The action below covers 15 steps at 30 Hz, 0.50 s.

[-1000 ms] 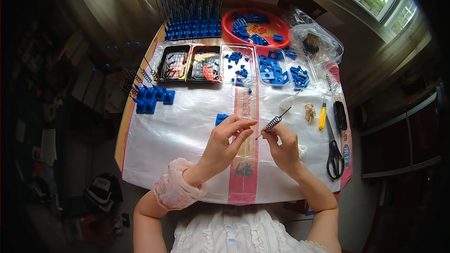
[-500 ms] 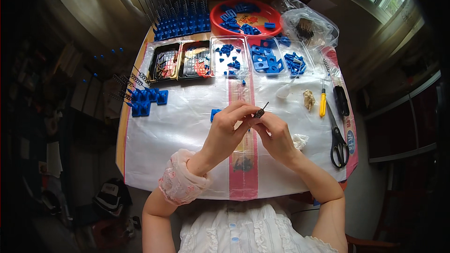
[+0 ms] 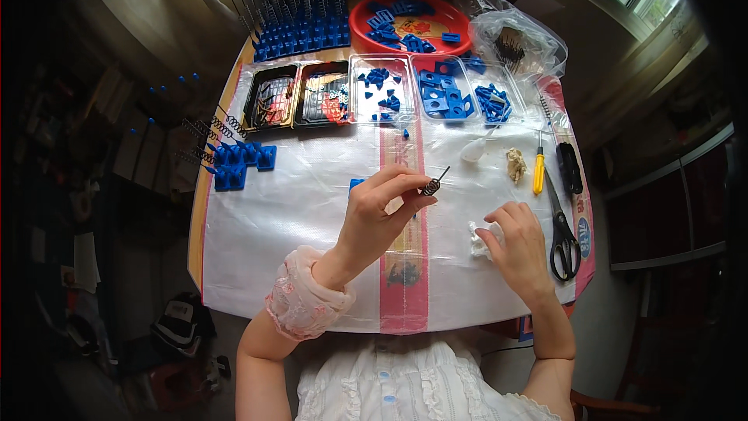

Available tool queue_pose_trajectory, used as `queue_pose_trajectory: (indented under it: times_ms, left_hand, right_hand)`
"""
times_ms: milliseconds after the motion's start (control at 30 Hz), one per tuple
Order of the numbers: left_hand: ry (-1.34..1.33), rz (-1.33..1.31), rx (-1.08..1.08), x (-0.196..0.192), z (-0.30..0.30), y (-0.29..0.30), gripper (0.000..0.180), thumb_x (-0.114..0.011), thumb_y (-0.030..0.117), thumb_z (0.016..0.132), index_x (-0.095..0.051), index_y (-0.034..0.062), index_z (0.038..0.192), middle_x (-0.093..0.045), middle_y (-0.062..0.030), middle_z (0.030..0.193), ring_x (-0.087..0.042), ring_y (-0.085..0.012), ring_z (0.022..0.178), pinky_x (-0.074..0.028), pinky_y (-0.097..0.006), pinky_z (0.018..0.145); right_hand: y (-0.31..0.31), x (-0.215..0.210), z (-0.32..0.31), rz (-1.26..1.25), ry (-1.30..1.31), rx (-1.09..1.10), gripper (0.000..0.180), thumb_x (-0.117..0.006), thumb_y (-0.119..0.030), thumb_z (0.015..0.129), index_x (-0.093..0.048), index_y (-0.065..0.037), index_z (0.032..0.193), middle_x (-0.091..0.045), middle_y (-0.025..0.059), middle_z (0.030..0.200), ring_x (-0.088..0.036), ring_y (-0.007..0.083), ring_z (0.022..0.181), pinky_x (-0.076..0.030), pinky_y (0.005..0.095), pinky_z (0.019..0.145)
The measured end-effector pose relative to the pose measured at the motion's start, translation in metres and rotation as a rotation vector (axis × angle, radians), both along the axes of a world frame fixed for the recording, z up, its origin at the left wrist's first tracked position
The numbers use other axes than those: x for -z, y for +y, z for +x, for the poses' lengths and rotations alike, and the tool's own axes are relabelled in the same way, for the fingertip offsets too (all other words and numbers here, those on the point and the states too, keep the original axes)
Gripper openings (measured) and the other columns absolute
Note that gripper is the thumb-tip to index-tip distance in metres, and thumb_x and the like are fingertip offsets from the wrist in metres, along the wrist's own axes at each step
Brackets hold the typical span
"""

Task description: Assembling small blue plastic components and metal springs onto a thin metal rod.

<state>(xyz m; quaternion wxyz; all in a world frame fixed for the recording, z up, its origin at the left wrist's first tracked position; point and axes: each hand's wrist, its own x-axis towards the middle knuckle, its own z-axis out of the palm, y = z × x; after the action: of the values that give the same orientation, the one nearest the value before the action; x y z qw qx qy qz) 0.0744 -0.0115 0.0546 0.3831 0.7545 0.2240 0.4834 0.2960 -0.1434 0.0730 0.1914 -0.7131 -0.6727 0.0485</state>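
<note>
"Fingers of my left hand (image 3: 375, 206) pinch a dark coil spring (image 3: 431, 186) above the table (image 3: 198, 259); those of my right hand (image 3: 520, 251) are parted at the crumpled white wad (image 3: 477, 243), contact unclear."

"What might go wrong?"

"With only one hand holding it, I'd say a loosened pinch could let the spring twist out and drop."

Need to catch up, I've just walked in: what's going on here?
A person's left hand pinches a dark coil spring with a thin rod jutting from it. The right hand is open beside a crumpled white wad; contact is unclear. Clear trays of small blue parts stand beyond, and black scissors lie to the right.
</note>
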Motion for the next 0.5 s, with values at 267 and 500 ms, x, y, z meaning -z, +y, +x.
queue_pose_trajectory:
  times_ms: [267, 500]
  left_hand:
    - [0.012, 0.013, -0.004, -0.001, -0.002, -0.002, 0.024, -0.083, -0.005, 0.081, -0.075, -0.0005, 0.104, -0.073, -0.0069, 0.096, -0.070, -0.0141, 0.078, -0.056, -0.026, 0.067]
    - [-0.002, 0.025, -0.004, 0.003, -0.002, -0.003, 0.026, -0.083, -0.002, 0.082, -0.075, 0.0009, 0.107, -0.072, -0.0077, 0.094, -0.070, -0.0163, 0.076, -0.056, -0.029, 0.067]
  right_hand:
    - [-0.005, 0.004, 0.007, 0.200, 0.021, 0.026, 0.018, -0.077, -0.002, 0.082, -0.069, -0.004, 0.097, -0.064, 0.0101, 0.098, -0.060, 0.0304, 0.098, -0.047, 0.0419, 0.087]
    - [-0.019, 0.003, -0.003, -0.058, 0.011, -0.167, 0.036, -0.076, 0.000, 0.080, -0.069, -0.003, 0.115, -0.063, 0.0119, 0.112, -0.058, 0.0301, 0.110, -0.046, 0.0406, 0.093]
